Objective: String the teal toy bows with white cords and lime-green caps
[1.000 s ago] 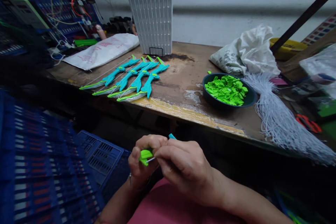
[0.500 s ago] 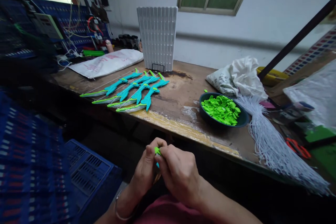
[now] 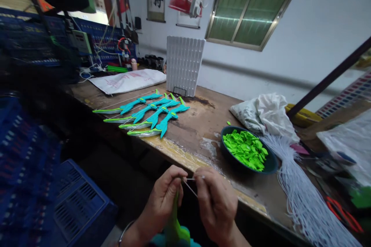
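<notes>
My left hand (image 3: pixel 164 200) is closed around the green tip of a green and teal toy bow (image 3: pixel 175 231) that hangs down toward my lap. My right hand (image 3: pixel 216 202) pinches a thin white string (image 3: pixel 189 185) that runs across to the bow's tip. Both hands are below the near edge of the wooden table (image 3: pixel 203 123). On the table lie several finished teal bows (image 3: pixel 150 114) with strings, side by side. A dark bowl (image 3: pixel 271 164) of small green plastic pieces (image 3: pixel 246 148) stands to the right. Beside it lies a bundle of white strings (image 3: pixel 301 189).
A white ribbed tray (image 3: pixel 184 65) stands upright at the back of the table, with a white sack (image 3: pixel 129 80) to its left and a white bag (image 3: pixel 263 114) to its right. Blue crates (image 3: pixel 72 204) fill the lower left. Red scissors (image 3: pixel 344 214) lie at far right.
The view has tilted up. My hands have drawn apart, and the white string now stretches between them. The bow has turned so its body hangs down from my left hand.
</notes>
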`<state>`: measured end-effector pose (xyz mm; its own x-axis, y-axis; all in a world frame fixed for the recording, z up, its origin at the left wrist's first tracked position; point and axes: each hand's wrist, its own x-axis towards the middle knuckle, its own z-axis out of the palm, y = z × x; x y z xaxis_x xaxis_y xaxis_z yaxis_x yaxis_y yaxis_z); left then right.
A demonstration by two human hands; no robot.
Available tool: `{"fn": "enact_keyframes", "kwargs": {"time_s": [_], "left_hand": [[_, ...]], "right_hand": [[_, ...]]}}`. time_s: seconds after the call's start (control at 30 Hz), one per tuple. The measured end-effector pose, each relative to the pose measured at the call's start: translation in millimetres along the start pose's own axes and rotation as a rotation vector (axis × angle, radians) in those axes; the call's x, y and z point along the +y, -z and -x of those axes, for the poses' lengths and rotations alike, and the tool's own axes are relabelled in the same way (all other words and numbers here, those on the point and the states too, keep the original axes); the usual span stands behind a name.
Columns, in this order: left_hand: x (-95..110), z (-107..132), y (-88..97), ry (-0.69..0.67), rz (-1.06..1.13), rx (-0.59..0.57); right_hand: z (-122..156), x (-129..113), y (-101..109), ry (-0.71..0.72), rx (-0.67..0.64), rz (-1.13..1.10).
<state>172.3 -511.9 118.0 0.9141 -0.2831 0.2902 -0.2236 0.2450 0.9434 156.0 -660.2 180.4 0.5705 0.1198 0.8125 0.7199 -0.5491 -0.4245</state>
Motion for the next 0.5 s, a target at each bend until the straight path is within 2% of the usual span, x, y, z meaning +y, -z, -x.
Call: {"fn": "enact_keyframes", "kwargs": {"time_s": [0.07, 0.17, 0.27, 0.33, 0.5], "left_hand": [[3, -6, -1.0, -0.011, -0.02, -0.03], [6, -12, -0.7, 0.047, 0.044, -0.109], [4, -14, 0.1, 0.107, 0.134, -0.111], [2, -14, 0.8, 0.116, 0.161, -0.061], [-1, -9, 2.9, 0.121, 0.147, 0.022]], "right_hand": [[-3, 8, 4, -0.06, 0.028, -0.003], [-1, 20, 4, -0.148, -0.041, -0.036], [9, 29, 0, -0.184, -0.102, -0.048], [20, 30, -3, -0.17, -0.122, -0.049], [32, 26, -7, -0.005, -0.217, -0.072]]}}
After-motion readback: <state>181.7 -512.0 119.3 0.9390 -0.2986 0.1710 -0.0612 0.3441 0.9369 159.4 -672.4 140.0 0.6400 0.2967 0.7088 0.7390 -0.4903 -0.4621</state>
